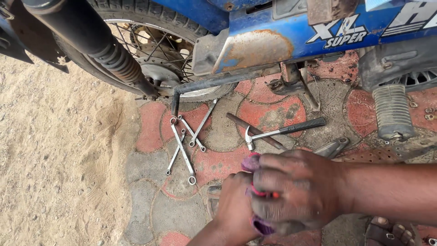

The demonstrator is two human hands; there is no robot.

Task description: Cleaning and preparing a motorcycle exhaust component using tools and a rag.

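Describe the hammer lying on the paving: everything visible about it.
The hammer is a small claw hammer with a bright metal head and shaft and a black ribbed grip. It lies flat on the red and grey paving, head toward the hands, grip pointing up and right toward the blue motorbike. Its shaft crosses over a dark metal rod. No hand touches it.

Open ground left, clutter and machine above and right

The sandy ground (54, 159) on the frame's left lies bare, giving free passage. Mid-frame, spanners (184, 148), a hammer (282, 130) and a rod (255, 131) litter the paving. The blue motorbike (273, 41), its rear wheel (154, 50) and footrest (392, 111) block the upper and right parts.
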